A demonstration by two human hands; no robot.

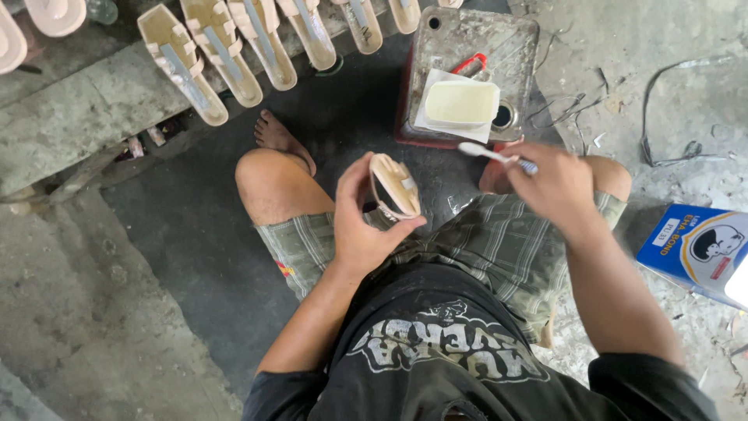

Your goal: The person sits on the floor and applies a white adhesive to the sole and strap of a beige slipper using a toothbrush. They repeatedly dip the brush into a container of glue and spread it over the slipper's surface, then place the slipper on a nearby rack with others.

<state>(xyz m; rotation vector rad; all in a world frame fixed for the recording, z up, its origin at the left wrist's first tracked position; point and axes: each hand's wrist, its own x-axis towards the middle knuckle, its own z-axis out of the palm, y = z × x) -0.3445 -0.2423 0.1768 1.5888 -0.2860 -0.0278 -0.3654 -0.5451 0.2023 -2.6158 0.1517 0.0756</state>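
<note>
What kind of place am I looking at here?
Probably a small sandal-making workshop. A row of sandals leans on a concrete ledge, the left hand holds a sandal, and the right hand holds a brush near a glue tub.

Your left hand holds the sandal above your lap, and your right hand, just right of it, holds the brush. Beyond your right hand a tub sits on the metal can. Beyond your left hand a row of sandals lies on the ledge. Right of your right hand, a box rests on the floor.
</note>
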